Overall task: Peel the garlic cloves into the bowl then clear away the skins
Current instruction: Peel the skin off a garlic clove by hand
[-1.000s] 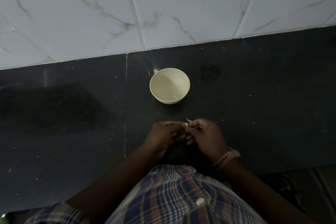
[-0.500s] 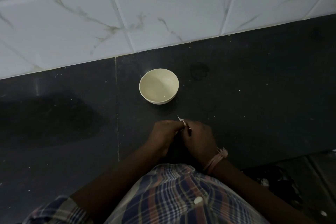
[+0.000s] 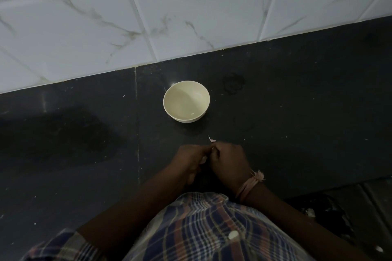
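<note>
Near the counter's front edge, both hands' fingers pinching a garlic clove (image 3: 212,139), left hand (image 3: 191,160), right hand (image 3: 230,161), bowl (image 3: 186,99) apart behind.

A plaid shirt (image 3: 214,231) is worn, checked in dark blue, rust-orange and pale lines. A round white button (image 3: 233,235) is set on its front. A short sleeve (image 3: 63,243) of the same check is seen at the near left, ending above the elbow. The right wrist is wrapped with a pinkish thread band (image 3: 247,186), finished in a frayed tuft (image 3: 259,175). Both forearms are left bare.
</note>
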Demonstrator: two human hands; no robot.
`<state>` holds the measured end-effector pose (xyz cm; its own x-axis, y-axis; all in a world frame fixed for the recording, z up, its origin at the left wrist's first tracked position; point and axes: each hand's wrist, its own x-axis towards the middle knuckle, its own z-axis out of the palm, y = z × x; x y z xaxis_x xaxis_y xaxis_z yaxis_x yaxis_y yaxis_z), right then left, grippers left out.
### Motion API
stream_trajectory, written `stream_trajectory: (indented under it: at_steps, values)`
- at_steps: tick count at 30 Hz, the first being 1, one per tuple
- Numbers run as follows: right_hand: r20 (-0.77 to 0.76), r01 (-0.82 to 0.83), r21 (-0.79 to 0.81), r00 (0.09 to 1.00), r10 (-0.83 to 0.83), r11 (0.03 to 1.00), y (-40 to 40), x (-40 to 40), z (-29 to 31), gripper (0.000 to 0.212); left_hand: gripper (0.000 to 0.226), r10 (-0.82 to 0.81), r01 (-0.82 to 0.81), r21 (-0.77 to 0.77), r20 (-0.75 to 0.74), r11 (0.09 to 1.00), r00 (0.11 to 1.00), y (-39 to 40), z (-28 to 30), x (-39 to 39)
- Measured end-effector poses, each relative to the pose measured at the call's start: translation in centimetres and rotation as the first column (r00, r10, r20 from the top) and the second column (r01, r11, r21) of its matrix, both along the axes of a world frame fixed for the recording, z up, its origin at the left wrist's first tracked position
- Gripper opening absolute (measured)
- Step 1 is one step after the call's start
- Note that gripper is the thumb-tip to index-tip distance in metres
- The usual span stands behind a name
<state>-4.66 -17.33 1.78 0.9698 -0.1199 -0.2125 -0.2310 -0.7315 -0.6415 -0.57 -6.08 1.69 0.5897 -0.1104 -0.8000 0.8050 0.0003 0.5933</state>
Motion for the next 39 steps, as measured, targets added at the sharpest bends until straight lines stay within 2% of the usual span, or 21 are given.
stream_trajectory:
  at_steps: [2, 4, 6, 8, 11, 14, 17, 22, 25, 29, 33, 39]
  values:
    - [-0.002, 0.022, 0.077, 1.0, -0.022, 0.997, -0.2, -0.3, -0.6, 0.024, 0.002, -0.012, 0.011, -0.019, -0.042, 1.0, 0.999, 0.1, 0.3, 0.5]
    - [0.003, 0.062, 0.197, 0.998, -0.063, 0.978, -0.7, -0.7, -1.3, 0.023, 0.011, -0.012, 0.006, -0.076, -0.075, 0.997, 0.997, 0.2, 0.2, 1.1]
    - [-0.039, 0.171, 0.349, 0.985, -0.167, 0.921, -1.1, -0.7, -2.0, 0.032, 0.016, -0.007, -0.003, -0.121, -0.079, 0.993, 0.997, 0.3, 0.1, 1.2]
    - [-0.116, 0.297, 0.512, 0.954, -0.278, 0.806, -1.4, -0.5, -2.5, 0.025, 0.018, -0.017, 0.009, -0.139, -0.058, 0.99, 0.998, 0.2, -0.3, 1.2]
    - [-0.259, 0.431, 0.709, 0.895, -0.362, 0.558, -1.3, -0.5, -2.1, 0.018, 0.024, 0.002, -0.007, -0.144, -0.039, 0.99, 0.999, 0.2, -0.7, 1.4]
    - [-0.386, 0.544, 0.77, 0.814, -0.434, 0.334, -1.3, -0.6, -2.3, 0.013, 0.019, -0.006, -0.004, -0.195, -0.053, 0.981, 0.999, 0.2, -1.0, 1.4]
    - [-0.436, 0.615, 0.745, 0.742, -0.509, 0.259, -1.9, -0.5, -3.1, 0.012, 0.02, -0.002, -0.012, -0.187, -0.074, 0.982, 0.997, -0.1, -1.5, 1.1]
    - [-0.406, 0.664, 0.687, 0.686, -0.604, 0.294, -2.6, -0.2, -3.8, 0.01, 0.024, 0.03, -0.036, -0.095, -0.064, 0.995, 0.997, -1.2, -2.1, 1.0]
    - [-0.331, 0.685, 0.644, 0.651, -0.683, 0.34, -3.5, 0.1, -4.6, 0.01, 0.022, 0.057, -0.059, -0.048, -0.04, 0.997, 0.998, -1.8, -1.8, 1.5]
    - [-0.338, 0.659, 0.621, 0.713, -0.614, 0.424, -4.4, 0.4, -5.5, 0.016, 0.015, 0.021, -0.022, -0.036, -0.009, 0.999, 1.0, -2.7, -1.6, 1.6]
    - [-0.339, 0.646, 0.602, 0.739, -0.583, 0.469, -4.6, 0.4, -6.2, 0.022, 0.017, -0.017, 0.017, -0.015, 0.002, 1.0, 1.0, -3.4, -1.4, 1.5]
    - [-0.212, 0.517, 0.56, 0.845, -0.492, 0.647, -4.5, -0.4, -5.8, 0.037, 0.017, 0.042, -0.042, -0.027, 0.009, 0.999, 0.999, -3.1, -1.5, 0.9]
